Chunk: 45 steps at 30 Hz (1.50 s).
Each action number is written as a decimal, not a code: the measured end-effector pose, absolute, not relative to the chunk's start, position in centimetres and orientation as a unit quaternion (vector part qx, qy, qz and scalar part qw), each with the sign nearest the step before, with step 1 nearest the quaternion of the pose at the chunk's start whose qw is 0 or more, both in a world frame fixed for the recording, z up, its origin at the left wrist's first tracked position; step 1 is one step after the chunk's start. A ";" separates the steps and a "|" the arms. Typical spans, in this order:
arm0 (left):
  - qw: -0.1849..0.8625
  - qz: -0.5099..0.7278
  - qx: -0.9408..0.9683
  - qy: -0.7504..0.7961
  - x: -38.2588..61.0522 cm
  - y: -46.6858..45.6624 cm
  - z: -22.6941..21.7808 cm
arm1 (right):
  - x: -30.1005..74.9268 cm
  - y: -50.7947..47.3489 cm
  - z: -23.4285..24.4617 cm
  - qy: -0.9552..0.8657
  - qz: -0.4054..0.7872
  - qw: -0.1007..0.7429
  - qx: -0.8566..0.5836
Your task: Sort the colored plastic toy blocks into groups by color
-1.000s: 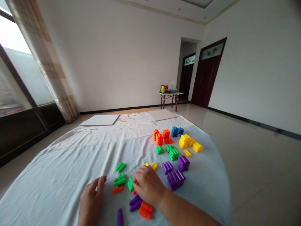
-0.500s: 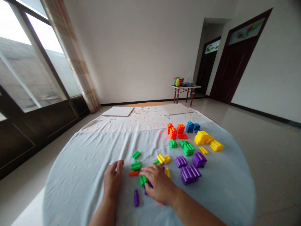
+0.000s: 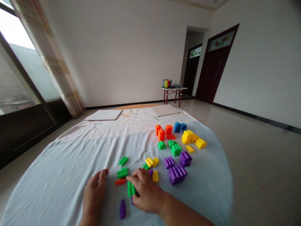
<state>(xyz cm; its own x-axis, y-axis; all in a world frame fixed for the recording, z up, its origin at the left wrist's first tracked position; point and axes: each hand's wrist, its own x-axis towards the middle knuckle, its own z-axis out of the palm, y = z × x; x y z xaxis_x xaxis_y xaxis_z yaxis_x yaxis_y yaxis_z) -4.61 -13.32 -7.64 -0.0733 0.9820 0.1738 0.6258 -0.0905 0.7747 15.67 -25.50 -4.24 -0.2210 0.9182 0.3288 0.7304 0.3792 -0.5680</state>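
Observation:
My right hand [image 3: 147, 192] is curled over a small cluster in the near middle of the table. A green plastic block of joined tubes [image 3: 131, 189] lies between its thumb and index finger. Beneath the palm, purple pieces are mostly hidden. To the left, my left hand [image 3: 95, 187] rests on the cloth, fingers loosely bent, holding nothing. Close by are an orange piece [image 3: 120, 181], two more green blocks [image 3: 122, 172] and a single purple piece [image 3: 122, 209]. Yellow blocks [image 3: 152, 162] lie just beyond my right hand.
Colour-sorted stacks stand to the right: purple [image 3: 177, 174], green [image 3: 176, 148], yellow [image 3: 188, 137], orange [image 3: 161, 134] and blue [image 3: 177, 127]. Two flat boards [image 3: 103, 115] lie at the table's far side. A small side table [image 3: 174, 88] bearing bags stands behind.
The view has swung right, so everything sits further left in it. The fingers of my right hand have curled in more around the green block. My left hand stays resting on the cloth.

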 end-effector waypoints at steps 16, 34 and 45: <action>0.241 0.354 0.633 0.645 -4.9 -12.6 -7.5 | 25.5 -26.4 3.3 -0.727 0.092 0.415 -0.539; 0.272 0.371 0.610 0.645 -6.1 -10.8 -10.0 | 40.1 -17.8 0.9 -0.694 0.073 0.047 -0.715; 0.280 0.354 0.605 0.655 -5.3 -11.9 -8.2 | 39.8 -16.8 -0.3 -0.687 0.126 -0.014 -0.715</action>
<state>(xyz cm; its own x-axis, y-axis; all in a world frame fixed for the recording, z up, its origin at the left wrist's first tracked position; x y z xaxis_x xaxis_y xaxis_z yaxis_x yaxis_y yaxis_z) -5.34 -11.88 -8.18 -0.1102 0.9920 0.0613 0.5948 0.0164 0.8037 39.84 -16.84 -0.27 0.0242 0.9798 -0.1986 0.9867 -0.0554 -0.1531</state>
